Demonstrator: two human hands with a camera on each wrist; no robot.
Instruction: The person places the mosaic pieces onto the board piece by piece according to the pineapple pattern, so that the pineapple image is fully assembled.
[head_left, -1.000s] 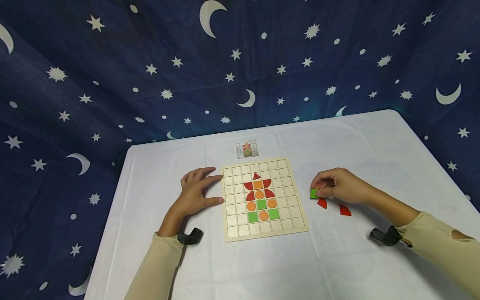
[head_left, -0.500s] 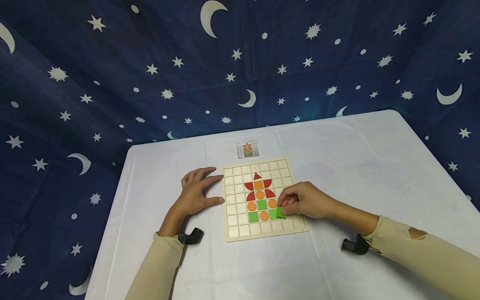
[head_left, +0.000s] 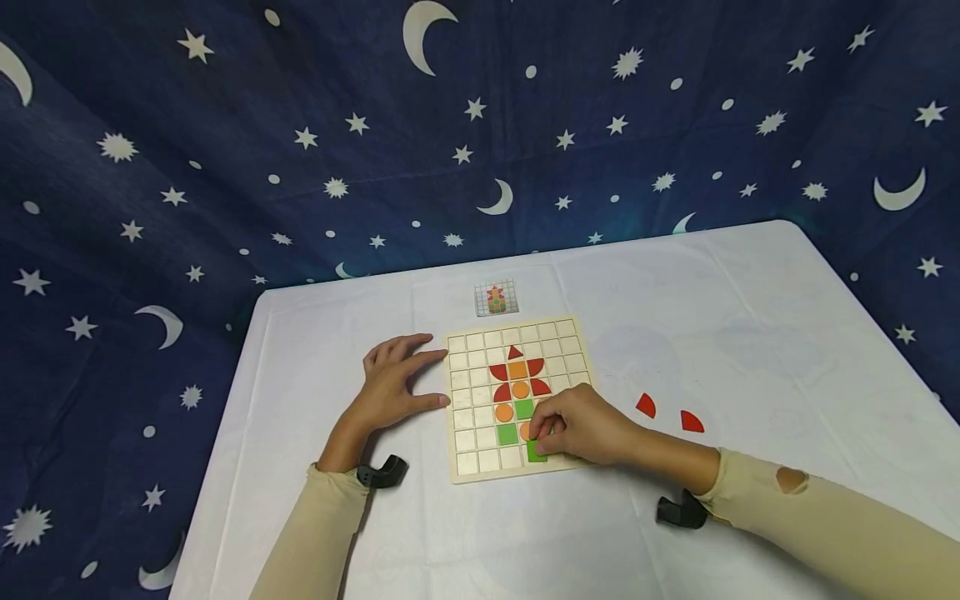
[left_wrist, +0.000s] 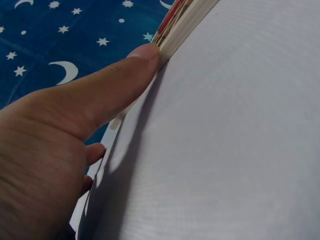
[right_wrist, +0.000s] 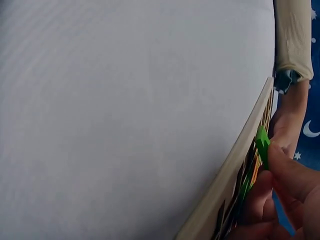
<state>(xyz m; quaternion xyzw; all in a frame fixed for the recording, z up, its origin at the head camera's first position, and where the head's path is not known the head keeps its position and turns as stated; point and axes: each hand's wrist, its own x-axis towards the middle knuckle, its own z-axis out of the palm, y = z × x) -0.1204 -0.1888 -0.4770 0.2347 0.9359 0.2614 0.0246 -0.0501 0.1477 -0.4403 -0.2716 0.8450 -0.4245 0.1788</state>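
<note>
A wooden grid board lies on the table, bearing red, orange and green pieces laid in a figure. My right hand pinches a green square tile between thumb and fingers over the board's bottom row, below an orange disc. In the right wrist view the green tile is tilted at the fingertips, close to the board's surface. My left hand rests at the board's left edge, fingers spread, with the thumb touching the side of the board. The right hand hides some pieces at the lower right.
Two red quarter-circle pieces, a nearer one and a farther one, lie on the white tablecloth right of the board. Behind the board is a small pattern card. A dark starry curtain hangs beyond the table.
My right hand has carried the green square tile from beside the red pieces leftward onto the board, then down to its bottom row. The left hand has stayed at the board's edge.
</note>
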